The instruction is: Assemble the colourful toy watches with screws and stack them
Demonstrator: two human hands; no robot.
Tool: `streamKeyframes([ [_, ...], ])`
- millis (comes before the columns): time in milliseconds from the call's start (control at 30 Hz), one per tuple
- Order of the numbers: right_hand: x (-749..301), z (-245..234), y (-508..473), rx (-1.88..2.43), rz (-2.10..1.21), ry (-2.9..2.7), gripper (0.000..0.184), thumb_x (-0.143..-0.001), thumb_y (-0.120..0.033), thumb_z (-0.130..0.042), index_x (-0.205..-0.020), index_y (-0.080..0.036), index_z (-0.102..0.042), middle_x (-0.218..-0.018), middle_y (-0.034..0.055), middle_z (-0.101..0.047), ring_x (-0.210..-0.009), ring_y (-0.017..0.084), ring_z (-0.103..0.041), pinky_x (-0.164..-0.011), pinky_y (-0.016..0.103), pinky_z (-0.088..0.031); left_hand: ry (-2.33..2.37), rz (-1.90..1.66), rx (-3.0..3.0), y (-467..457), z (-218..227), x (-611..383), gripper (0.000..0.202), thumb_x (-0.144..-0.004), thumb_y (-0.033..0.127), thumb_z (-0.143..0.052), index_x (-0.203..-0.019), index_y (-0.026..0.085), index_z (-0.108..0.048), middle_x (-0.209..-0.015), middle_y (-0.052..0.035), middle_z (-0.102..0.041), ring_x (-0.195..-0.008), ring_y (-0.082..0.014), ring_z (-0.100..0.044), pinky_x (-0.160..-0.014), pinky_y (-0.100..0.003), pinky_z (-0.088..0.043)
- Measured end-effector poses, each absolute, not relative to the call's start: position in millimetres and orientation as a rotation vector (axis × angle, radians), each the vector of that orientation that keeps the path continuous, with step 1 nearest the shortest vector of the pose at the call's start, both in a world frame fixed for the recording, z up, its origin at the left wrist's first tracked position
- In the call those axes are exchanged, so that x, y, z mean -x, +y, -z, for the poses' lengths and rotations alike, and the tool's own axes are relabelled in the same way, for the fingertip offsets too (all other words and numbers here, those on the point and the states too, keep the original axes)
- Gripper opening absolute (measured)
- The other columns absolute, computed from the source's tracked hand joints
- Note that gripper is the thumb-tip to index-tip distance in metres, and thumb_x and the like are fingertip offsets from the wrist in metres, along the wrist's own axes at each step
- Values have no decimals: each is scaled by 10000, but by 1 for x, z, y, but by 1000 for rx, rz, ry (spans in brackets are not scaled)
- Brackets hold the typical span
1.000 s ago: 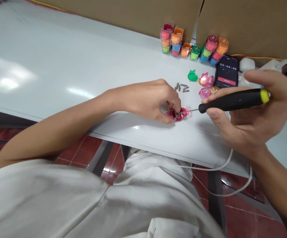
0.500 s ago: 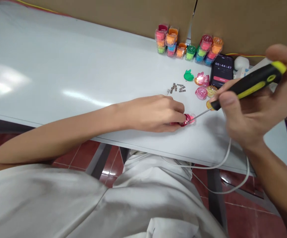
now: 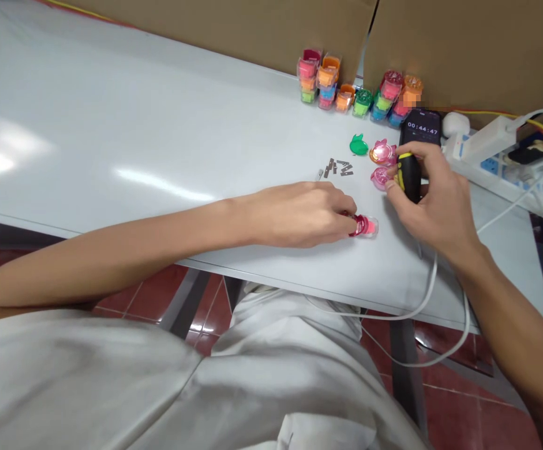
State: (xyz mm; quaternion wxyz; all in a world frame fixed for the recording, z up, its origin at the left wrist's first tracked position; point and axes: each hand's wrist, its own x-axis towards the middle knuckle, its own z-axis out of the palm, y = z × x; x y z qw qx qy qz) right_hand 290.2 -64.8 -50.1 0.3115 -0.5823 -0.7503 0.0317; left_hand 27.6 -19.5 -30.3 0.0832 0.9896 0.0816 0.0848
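1. My left hand (image 3: 315,215) closes its fingers over the left end of the red-and-pink plastic piece (image 3: 367,226), which lies on the white table (image 3: 168,137)
2. My right hand (image 3: 444,209) grasps the screwdriver (image 3: 410,178), its shaft now clear of the piece and pointing toward the near edge
3. My right fingertips have come beside the pink disc (image 3: 380,178)

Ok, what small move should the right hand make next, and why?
I'd probably lay the black-and-yellow screwdriver down on the white tabletop. The right hand holds it pointing down, apart from the red-and-clear plastic piece that the left hand holds, and a loose pink translucent disc lies close by.
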Motion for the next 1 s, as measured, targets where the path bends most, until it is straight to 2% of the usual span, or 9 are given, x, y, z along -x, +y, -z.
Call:
streamKeyframes([
  [133,-291,52,-65,1521,-83,-2085,511,-888,-336,-722,-1376,-316,-571,-1224,35,-740,-957,272,-727,-845,437,-598,286,-308,-2797,-10,31,-25,237,-1038,267,-523,-1108,231,-746,-1199,-86,-760,-1000,-223,-731,-882,-335,-539],
  [300,-286,51,-70,1427,-114,-2053,448,-918,-323,-690,-1354,-329,-587,-1237,38,-751,-918,251,-742,-856,436,-614,356,-364,-2550,-4,25,-24,157,-978,296,-633,-992,229,-774,-1075,-52,-786,-894,-180,-730,-793,-291,-528],
  [433,-275,47,-78,1331,-307,-1925,449,-907,-316,-713,-1340,-319,-594,-1081,13,-748,-842,206,-718,-767,398,-627,497,-527,-2406,-5,24,-27,126,-934,308,-716,-1006,220,-770,-1016,-30,-793,-896,-171,-738,-839,-287,-544],
  [533,-265,44,-87,1267,-492,-1851,474,-890,-284,-732,-1340,-318,-586,-981,-1,-717,-774,186,-689,-666,369,-621,495,-604,-2131,-6,25,-29,201,-902,287,-772,-1071,185,-736,-1039,-43,-791,-946,-170,-748,-903,-296,-582],
  [633,-257,44,-93,1227,-515,-1789,445,-885,-291,-754,-1305,-312,-607,-1020,14,-698,-853,203,-712,-652,356,-612,406,-518,-1831,-7,24,-31,238,-903,284,-788,-1073,150,-691,-1014,-57,-786,-928,-169,-768,-884,-302,-631],
  [767,-251,44,-98,1159,-503,-1748,473,-844,-261,-803,-1282,-304,-631,-1145,32,-694,-916,210,-721,-658,346,-603,373,-476,-1640,-10,24,-33,306,-879,302,-822,-1081,170,-635,-1025,-48,-784,-942,-182,-786,-851,-299,-666],
  [900,-247,42,-102,1137,-485,-1770,492,-833,-202,-797,-1282,-324,-635,-1118,13,-716,-916,199,-728,-669,343,-625,332,-456,-1609,-10,24,-32,290,-879,277,-814,-1047,186,-596,-1020,-31,-783,-939,-173,-788,-855,-296,-672],
  [1000,-244,39,-103,1158,-535,-1695,467,-866,-222,-767,-1300,-311,-621,-1132,21,-723,-989,210,-745,-680,331,-655,360,-480,-1670,-7,22,-31,271,-889,283,-796,-1039,185,-592,-974,-25,-780,-876,-160,-781,-780,-278,-665],
])
